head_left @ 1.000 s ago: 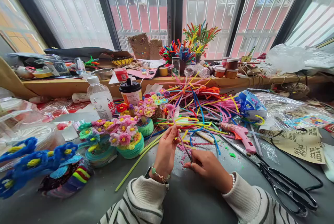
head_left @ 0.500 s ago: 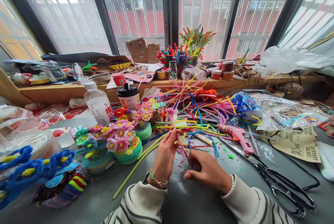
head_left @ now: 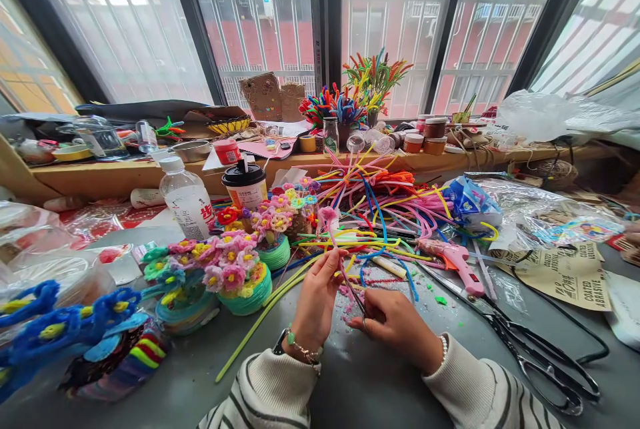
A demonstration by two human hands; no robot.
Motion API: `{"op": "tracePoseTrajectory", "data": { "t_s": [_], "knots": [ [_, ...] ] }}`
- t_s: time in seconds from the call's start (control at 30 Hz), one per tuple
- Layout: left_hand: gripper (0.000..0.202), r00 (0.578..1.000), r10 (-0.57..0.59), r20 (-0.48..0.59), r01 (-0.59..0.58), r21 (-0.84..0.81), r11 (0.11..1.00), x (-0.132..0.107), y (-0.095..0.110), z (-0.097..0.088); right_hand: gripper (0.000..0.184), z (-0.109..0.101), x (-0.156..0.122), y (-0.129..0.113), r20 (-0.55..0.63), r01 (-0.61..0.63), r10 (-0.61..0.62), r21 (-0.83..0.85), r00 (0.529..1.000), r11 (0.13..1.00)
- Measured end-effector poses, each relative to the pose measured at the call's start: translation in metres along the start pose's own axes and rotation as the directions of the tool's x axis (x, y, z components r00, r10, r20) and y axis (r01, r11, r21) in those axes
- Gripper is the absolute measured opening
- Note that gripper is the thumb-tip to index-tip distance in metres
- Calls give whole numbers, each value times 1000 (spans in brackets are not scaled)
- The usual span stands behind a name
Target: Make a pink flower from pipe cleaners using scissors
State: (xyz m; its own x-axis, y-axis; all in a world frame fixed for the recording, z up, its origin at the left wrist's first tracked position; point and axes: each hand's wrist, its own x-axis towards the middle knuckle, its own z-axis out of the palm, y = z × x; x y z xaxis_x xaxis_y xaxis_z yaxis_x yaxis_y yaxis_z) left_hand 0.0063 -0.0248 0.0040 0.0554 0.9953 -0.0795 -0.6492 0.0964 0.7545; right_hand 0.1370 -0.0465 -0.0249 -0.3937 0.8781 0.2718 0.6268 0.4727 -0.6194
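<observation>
Between thumb and fingers, my left hand (head_left: 320, 289) pinches a pink pipe cleaner (head_left: 329, 217), whose fluffy end stands up above the fingertips. My right hand (head_left: 395, 327) is closed round the handles of small scissors (head_left: 356, 297). Their blades point up and left, close to the pipe cleaner just under my left fingertips; whether they touch it I cannot tell. Bits of pink fluff (head_left: 346, 309) lie on the grey table (head_left: 350, 389) below. Loose pipe cleaners (head_left: 380, 202) in many colours are heaped behind my hands.
Left of my hands stand pots of pipe-cleaner flowers (head_left: 240, 282), a plastic bottle (head_left: 189, 202) and a lidded cup (head_left: 246, 187). To the right lie a pink glue gun (head_left: 453, 259) and large black scissors (head_left: 545, 355). A crowded wooden ledge (head_left: 280, 165) runs below the windows.
The fluffy pink end has tilted or turned slightly and looks more compact. My right hand with the small scissors has shifted a little. My left hand keeps its pinch.
</observation>
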Motion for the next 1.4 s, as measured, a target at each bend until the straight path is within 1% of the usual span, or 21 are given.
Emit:
{"op": "tracePoseTrajectory", "data": {
  "t_s": [0.17,0.27,0.4,0.47,0.63,0.77,0.9,1.0,1.13,1.23,1.33,1.4],
  "knots": [
    [13,999,10,-36,-12,-47,999,0,-1,-1,39,1,0,2,-18,18,-17,55,1000,998],
    [14,998,18,-57,-22,-55,998,1,-1,-2,39,1,0,3,-36,10,-7,100,999,995],
    [14,999,18,-50,-21,-63,998,1,1,0,41,-1,1,3,-42,-24,30,139,999,990],
    [12,999,15,-32,-17,-61,998,0,1,1,43,-3,1,2,-28,-26,31,144,999,989],
    [10,1000,7,6,-7,-8,1000,-2,1,2,53,-7,-2,-1,69,44,-54,135,996,990],
    [8,998,6,56,-8,46,999,-1,0,1,52,-7,-4,-3,111,35,-46,93,993,995],
    [8,999,3,50,-7,65,998,-1,1,2,48,-6,-3,-3,86,38,-44,80,995,996],
    [8,999,23,39,-26,71,997,-2,1,2,45,-4,-2,-2,59,20,-25,89,998,996],
    [13,999,34,19,-36,75,997,-2,2,3,45,-2,0,0,25,-2,0,99,1000,995],
    [14,999,40,15,-41,70,997,-2,2,2,47,-3,0,1,34,-2,-2,125,999,992],
    [14,999,46,5,-46,64,997,-2,3,3,47,-5,0,0,56,27,-36,147,998,989],
    [15,999,42,12,-42,65,997,-3,3,3,48,-6,0,1,62,33,-42,134,997,990]
  ]
}}
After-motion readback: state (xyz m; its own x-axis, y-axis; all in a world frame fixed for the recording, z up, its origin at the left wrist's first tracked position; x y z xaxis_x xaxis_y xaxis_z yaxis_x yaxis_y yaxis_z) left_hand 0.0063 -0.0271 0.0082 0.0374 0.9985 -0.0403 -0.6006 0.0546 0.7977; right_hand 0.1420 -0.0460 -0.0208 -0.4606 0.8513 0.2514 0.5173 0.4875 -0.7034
